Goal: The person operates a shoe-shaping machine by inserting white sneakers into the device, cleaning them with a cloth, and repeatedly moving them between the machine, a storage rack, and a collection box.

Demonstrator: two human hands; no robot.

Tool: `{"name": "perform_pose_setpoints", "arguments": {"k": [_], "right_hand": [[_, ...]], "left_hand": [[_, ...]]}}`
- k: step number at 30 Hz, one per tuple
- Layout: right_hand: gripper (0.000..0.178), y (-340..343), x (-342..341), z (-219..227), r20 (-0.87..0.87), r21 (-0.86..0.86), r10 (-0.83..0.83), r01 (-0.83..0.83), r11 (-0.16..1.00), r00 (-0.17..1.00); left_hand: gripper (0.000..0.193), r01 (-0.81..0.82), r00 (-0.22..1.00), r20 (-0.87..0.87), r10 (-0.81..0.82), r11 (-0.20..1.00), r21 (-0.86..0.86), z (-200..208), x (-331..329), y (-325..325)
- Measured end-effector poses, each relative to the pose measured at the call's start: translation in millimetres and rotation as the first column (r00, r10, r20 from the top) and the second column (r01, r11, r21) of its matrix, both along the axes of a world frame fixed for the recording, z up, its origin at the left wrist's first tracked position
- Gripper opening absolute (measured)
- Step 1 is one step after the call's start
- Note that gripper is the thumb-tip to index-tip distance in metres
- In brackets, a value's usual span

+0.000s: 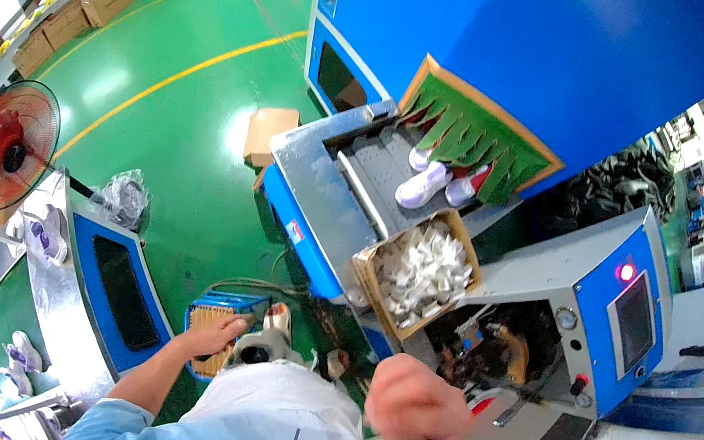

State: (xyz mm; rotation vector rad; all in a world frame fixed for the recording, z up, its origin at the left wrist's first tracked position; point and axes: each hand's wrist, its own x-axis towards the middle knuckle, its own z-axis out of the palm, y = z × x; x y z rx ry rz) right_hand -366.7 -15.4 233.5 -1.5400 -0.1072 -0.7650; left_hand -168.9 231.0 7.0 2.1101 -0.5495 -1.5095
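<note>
At lower left, my left hand (214, 335) is loosely stretched out in front of a blue-framed stool (203, 366) with a slatted tan seat. Nothing shows in it, and whether it touches the stool is unclear. My right hand (418, 410) is raised at lower right, blurred, its fingers curled into a fist. Any object inside is hidden. Close by it stands a cardboard box (370, 269) filled with small white pieces (429, 269). Beyond, white and lilac shoes (422, 187) sit on a conveyor (357, 186) before a green fringed curtain (463, 132).
A grey-and-blue machine with a screen (633, 320) and a lit red lamp (626, 272) stands right. A large blue machine (525, 54) rises ahead. On the left are a fan (11, 146) and a metal-topped bench (70, 286). A carton (270, 135) rests on the green floor.
</note>
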Motion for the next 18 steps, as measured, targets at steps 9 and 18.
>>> {"name": "perform_pose_setpoints", "arguments": {"k": [9, 18], "right_hand": [[0.020, 66.4, 90.1, 72.8, 0.455, 0.311, -0.030, -0.127, 0.942, 0.890], [0.010, 50.5, 68.2, 63.2, 0.548, 0.226, 0.067, -0.224, 0.948, 0.834]], "left_hand": [[0.048, 0.573, 0.819, -0.007, -0.574, 0.818, -0.055, -78.8, 16.5, 81.2], [0.040, 0.367, 0.923, 0.153, -0.352, 0.927, -0.076, -130.3, 2.6, 57.1]]}}
